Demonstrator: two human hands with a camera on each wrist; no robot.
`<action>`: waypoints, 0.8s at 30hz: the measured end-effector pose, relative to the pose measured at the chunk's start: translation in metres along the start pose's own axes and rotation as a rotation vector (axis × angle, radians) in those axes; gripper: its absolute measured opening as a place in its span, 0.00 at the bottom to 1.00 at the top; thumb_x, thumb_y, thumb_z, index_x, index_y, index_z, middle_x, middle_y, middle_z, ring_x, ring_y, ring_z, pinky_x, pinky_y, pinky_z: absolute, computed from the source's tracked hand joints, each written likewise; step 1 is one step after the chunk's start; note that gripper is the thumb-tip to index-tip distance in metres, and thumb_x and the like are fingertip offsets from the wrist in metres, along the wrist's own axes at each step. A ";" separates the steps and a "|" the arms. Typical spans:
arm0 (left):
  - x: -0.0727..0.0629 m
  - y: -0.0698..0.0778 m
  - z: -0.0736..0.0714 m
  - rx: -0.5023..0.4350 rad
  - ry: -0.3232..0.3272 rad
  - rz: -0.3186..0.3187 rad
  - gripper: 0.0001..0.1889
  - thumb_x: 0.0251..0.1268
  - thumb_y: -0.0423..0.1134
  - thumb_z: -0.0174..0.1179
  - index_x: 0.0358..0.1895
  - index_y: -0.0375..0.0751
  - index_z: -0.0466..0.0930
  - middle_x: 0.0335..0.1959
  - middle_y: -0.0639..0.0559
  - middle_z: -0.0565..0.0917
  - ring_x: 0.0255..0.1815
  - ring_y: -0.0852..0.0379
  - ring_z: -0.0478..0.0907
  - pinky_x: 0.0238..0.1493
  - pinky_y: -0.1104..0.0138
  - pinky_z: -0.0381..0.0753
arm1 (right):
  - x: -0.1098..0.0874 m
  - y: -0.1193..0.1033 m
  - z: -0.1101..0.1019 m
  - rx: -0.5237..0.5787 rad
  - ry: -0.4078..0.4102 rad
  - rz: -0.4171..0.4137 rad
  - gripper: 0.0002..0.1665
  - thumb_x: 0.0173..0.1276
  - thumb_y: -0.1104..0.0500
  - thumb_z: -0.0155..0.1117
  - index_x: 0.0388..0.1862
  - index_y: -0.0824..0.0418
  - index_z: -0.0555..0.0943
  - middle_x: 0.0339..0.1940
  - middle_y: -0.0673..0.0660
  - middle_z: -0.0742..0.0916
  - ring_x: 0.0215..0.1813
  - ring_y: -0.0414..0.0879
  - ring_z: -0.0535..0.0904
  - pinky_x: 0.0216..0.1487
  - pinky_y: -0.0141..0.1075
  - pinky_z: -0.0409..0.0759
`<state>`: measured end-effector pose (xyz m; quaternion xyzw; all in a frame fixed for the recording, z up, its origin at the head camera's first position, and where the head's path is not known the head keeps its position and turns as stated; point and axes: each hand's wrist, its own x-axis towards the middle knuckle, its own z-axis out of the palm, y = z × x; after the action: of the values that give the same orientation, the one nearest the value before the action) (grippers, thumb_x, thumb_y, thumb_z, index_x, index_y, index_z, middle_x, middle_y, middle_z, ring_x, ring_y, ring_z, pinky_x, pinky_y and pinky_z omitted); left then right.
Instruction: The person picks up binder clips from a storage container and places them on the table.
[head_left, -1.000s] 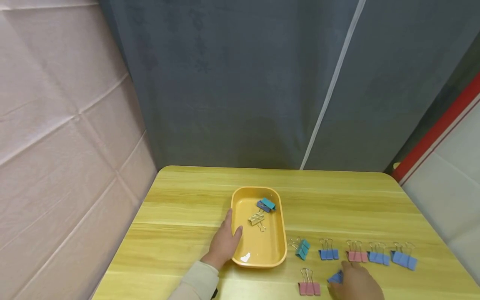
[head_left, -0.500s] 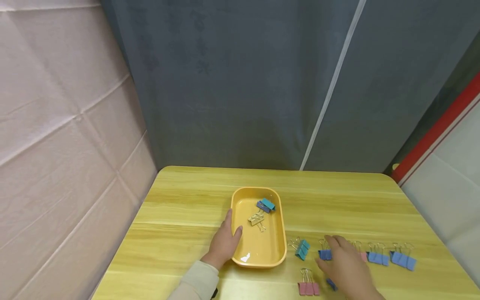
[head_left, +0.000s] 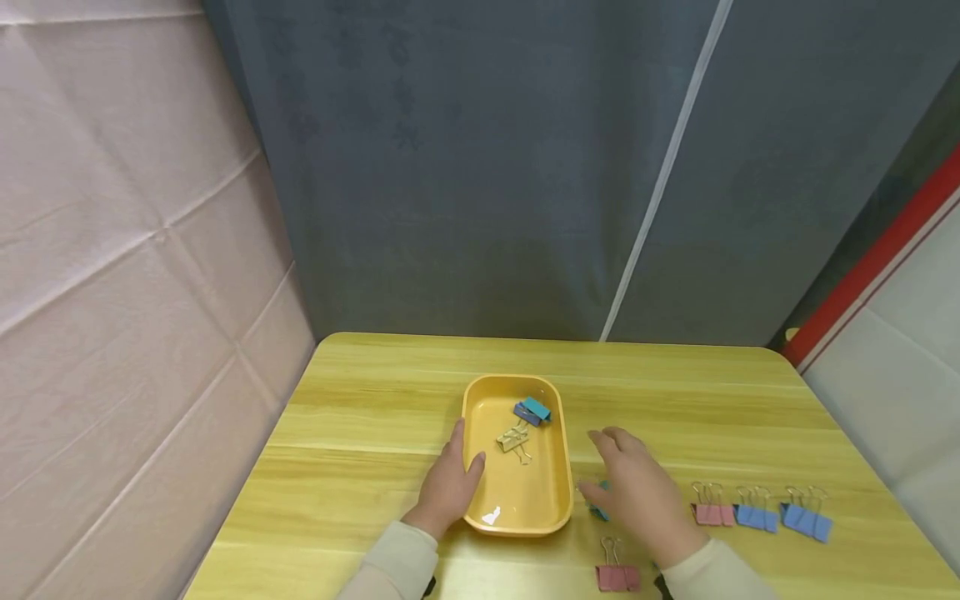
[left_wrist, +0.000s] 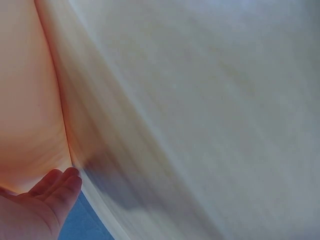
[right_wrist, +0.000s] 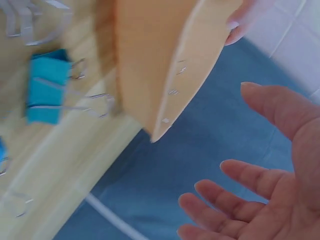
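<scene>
My left hand (head_left: 448,483) holds the left side of a yellow tray (head_left: 517,521), thumb over the rim and fingers along the outer wall. In the tray lie a gold binder clip (head_left: 512,440), a teal one (head_left: 537,407) and a purple-blue one (head_left: 526,415). Right of the tray, my right hand (head_left: 641,492) hovers with fingers spread and nothing in them. It partly covers a teal binder clip (head_left: 599,512), which the right wrist view shows whole beside the tray wall. A pink binder clip (head_left: 618,577) lies nearer the front edge.
Farther right on the wood-grain table (head_left: 360,400) stand a pink binder clip (head_left: 713,514) and two blue ones, one mid-row (head_left: 756,517) and one at the end (head_left: 807,522). A dark curtain (head_left: 450,167) hangs behind the table.
My right hand has left the dark blue binder clip near the front edge and moved up and left toward the tray, its fingers opening out. The left hand and tray have stayed put.
</scene>
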<state>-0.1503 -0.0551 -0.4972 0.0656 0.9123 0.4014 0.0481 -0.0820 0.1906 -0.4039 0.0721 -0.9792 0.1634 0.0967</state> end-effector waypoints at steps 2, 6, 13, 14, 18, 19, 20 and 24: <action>0.000 0.000 0.000 -0.003 -0.001 -0.005 0.36 0.73 0.47 0.50 0.77 0.37 0.46 0.70 0.30 0.64 0.67 0.32 0.64 0.67 0.43 0.65 | 0.008 -0.008 0.001 0.018 -0.017 -0.008 0.40 0.52 0.52 0.77 0.60 0.69 0.75 0.56 0.69 0.79 0.57 0.63 0.76 0.54 0.54 0.80; 0.000 0.000 0.001 -0.006 -0.002 -0.012 0.36 0.74 0.48 0.49 0.77 0.38 0.46 0.70 0.31 0.63 0.68 0.33 0.64 0.67 0.44 0.65 | 0.023 -0.020 0.007 0.033 -0.068 -0.011 0.40 0.52 0.51 0.77 0.60 0.68 0.75 0.57 0.68 0.79 0.58 0.62 0.76 0.56 0.52 0.79; 0.001 0.000 0.001 -0.002 -0.005 -0.011 0.36 0.73 0.48 0.50 0.77 0.38 0.45 0.70 0.32 0.64 0.66 0.33 0.67 0.64 0.43 0.68 | 0.042 -0.032 0.021 0.031 -0.111 -0.027 0.39 0.50 0.49 0.78 0.57 0.67 0.78 0.55 0.67 0.80 0.56 0.61 0.77 0.54 0.51 0.81; 0.001 0.000 0.001 0.000 -0.005 -0.011 0.36 0.73 0.48 0.50 0.77 0.38 0.45 0.70 0.32 0.64 0.66 0.33 0.67 0.64 0.43 0.69 | 0.044 -0.033 0.023 0.036 -0.117 -0.025 0.38 0.50 0.49 0.78 0.57 0.67 0.78 0.55 0.67 0.80 0.55 0.61 0.78 0.53 0.52 0.81; 0.002 0.000 0.001 -0.003 -0.007 -0.012 0.37 0.73 0.48 0.49 0.77 0.39 0.45 0.70 0.32 0.63 0.66 0.33 0.67 0.65 0.43 0.68 | 0.051 -0.039 0.029 0.042 -0.135 -0.036 0.39 0.50 0.49 0.79 0.58 0.66 0.78 0.55 0.68 0.81 0.54 0.62 0.78 0.50 0.53 0.82; 0.002 0.000 0.001 -0.006 -0.008 -0.013 0.37 0.74 0.48 0.49 0.77 0.39 0.45 0.71 0.32 0.63 0.66 0.33 0.66 0.65 0.43 0.68 | 0.053 -0.040 0.031 0.043 -0.139 -0.044 0.39 0.50 0.50 0.79 0.58 0.66 0.77 0.55 0.68 0.81 0.54 0.62 0.79 0.50 0.53 0.82; 0.002 -0.001 0.001 -0.008 -0.011 -0.014 0.37 0.74 0.48 0.49 0.77 0.39 0.45 0.71 0.32 0.63 0.66 0.33 0.66 0.65 0.43 0.67 | 0.054 -0.040 0.033 0.044 -0.143 -0.053 0.39 0.50 0.50 0.79 0.58 0.66 0.77 0.55 0.68 0.81 0.55 0.63 0.78 0.50 0.53 0.82; 0.001 0.000 0.001 -0.015 -0.018 -0.016 0.37 0.74 0.49 0.48 0.77 0.39 0.44 0.71 0.32 0.62 0.67 0.33 0.65 0.66 0.42 0.66 | 0.061 -0.043 0.039 0.030 -0.162 -0.092 0.39 0.51 0.52 0.78 0.60 0.67 0.76 0.61 0.66 0.79 0.60 0.62 0.76 0.55 0.51 0.81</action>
<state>-0.1514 -0.0543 -0.4984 0.0615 0.9093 0.4072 0.0602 -0.1403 0.1307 -0.4144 0.1316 -0.9768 0.1670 0.0236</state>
